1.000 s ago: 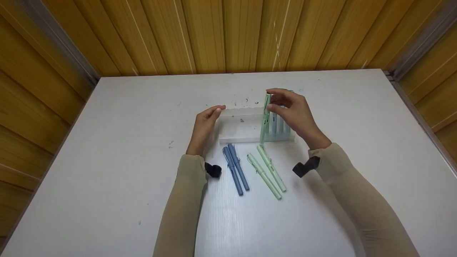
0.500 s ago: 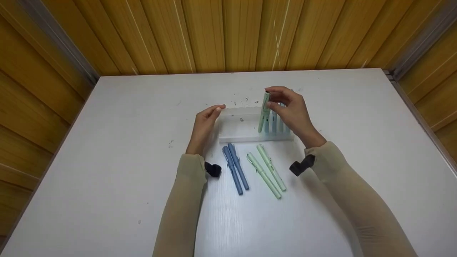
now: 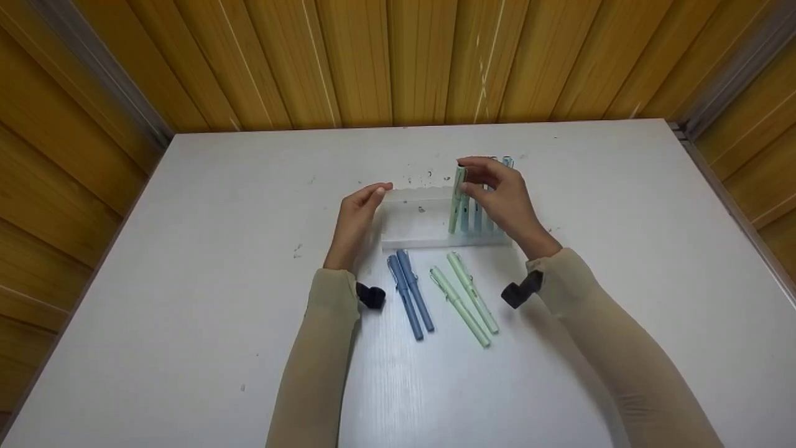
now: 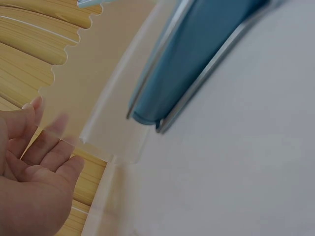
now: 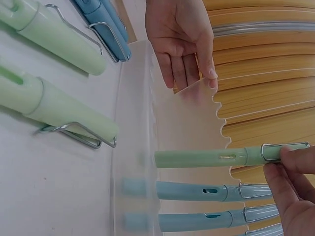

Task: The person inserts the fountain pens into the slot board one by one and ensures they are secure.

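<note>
- Far left: white worktop [image 3: 186, 311], wide room between its left edge and my left sleeve [image 3: 314, 367]; faint grain, few dark marks.
- Left hand [image 3: 357, 214]: pinching the left upper corner of the clear holder [image 3: 429, 242], thumb against fingers on the thin panel. Black wrist camera [image 3: 372, 296] at the cuff.
- Holder: see-through plastic, slightly frosted; scalloped upper edge, straight low lip along the front. Room behind it to the back edge, wood-look panels [image 3: 360, 62] beyond.
- Two darker blue pens [image 3: 405, 298] on the worktop in front of the holder, side by side, slanted, wire clips.
- Green pen [image 5: 202, 158]: smooth, pale, small window in barrel, wire clip. Held at the holder, left of the pale blue row, near upright, slight tilt. Lower end by the front lip; can't tell if touching.
- Two loose light green pens [image 3: 460, 307] below it on the worktop, near-parallel, narrow gap between.
- Pale blue pens [image 5: 192, 191], at least three, spaced in a row in the holder's right part; lower ends blurred through the lip.
- Right hand [image 3: 505, 193]: thumb and fingers clamped on the green pen's clip end.
- Right: more worktop from right sleeve [image 3: 628, 348] to right edge.
</note>
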Action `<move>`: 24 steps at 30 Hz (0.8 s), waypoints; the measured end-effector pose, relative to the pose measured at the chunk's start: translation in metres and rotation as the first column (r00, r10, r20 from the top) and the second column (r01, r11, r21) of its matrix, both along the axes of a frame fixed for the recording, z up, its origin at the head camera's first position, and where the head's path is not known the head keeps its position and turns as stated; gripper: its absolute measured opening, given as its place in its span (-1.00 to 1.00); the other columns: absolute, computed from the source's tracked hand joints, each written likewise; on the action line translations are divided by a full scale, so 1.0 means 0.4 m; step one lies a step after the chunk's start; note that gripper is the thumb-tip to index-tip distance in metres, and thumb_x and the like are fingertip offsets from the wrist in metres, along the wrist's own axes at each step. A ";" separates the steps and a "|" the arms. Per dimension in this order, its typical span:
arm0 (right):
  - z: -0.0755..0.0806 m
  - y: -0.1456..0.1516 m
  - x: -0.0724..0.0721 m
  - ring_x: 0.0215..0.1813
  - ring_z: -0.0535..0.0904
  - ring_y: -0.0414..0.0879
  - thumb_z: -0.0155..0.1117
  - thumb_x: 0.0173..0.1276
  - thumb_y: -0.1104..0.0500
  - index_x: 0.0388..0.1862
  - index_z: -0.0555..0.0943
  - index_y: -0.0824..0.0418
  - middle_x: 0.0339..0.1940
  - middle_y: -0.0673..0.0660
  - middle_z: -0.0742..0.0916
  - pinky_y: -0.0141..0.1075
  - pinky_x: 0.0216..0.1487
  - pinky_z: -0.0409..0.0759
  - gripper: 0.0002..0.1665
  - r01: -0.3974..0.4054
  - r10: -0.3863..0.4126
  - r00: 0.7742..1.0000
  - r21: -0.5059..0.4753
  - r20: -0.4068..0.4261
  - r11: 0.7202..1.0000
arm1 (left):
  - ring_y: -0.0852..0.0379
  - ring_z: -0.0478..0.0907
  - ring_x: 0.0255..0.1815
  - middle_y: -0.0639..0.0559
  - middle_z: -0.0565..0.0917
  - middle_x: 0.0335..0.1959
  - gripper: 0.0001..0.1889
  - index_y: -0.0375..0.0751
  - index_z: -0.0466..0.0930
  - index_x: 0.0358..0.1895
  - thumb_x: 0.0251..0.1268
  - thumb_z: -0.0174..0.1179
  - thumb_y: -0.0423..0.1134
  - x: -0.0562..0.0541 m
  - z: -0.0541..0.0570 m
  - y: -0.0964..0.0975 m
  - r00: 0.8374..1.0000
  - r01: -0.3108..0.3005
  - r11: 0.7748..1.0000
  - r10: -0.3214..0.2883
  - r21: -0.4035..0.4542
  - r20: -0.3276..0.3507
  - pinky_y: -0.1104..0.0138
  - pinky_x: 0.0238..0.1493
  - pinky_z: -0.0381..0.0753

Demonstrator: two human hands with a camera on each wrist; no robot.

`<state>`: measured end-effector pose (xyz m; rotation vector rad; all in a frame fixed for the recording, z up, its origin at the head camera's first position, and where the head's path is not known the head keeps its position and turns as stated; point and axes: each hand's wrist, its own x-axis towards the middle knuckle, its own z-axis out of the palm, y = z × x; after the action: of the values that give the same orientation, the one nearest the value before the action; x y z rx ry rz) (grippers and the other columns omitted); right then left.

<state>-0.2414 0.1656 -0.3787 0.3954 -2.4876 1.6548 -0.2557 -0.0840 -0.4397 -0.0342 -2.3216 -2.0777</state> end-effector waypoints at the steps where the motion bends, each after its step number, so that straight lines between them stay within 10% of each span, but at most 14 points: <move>1: -0.002 0.000 -0.001 0.11 0.58 -0.09 0.28 0.31 0.32 0.19 0.56 0.13 0.09 0.10 0.64 -0.22 0.27 0.50 -0.55 -0.003 0.003 1.000 0.000 0.000 1.000 | 0.12 0.42 0.33 0.00 0.61 0.18 -0.66 -0.17 0.62 0.10 0.44 0.07 -0.06 0.000 0.000 0.000 1.000 0.001 1.000 -0.001 0.002 -0.005 0.21 0.41 0.31; 24: -0.001 -0.002 -0.014 0.14 0.57 -0.07 0.29 0.32 0.28 0.22 0.55 0.13 0.14 0.09 0.63 -0.22 0.24 0.52 -0.53 -0.007 0.007 1.000 0.115 0.004 0.993 | 0.11 0.42 0.32 -0.01 0.60 0.20 -0.66 -0.17 0.62 0.11 0.45 0.05 -0.09 0.004 0.014 0.000 1.000 0.002 1.000 -0.001 -0.012 0.026 0.21 0.41 0.30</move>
<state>-0.2468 0.1647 -0.3792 0.4142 -2.5947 1.5205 -0.2539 -0.0841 -0.4339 -0.0087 -2.3494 -2.0779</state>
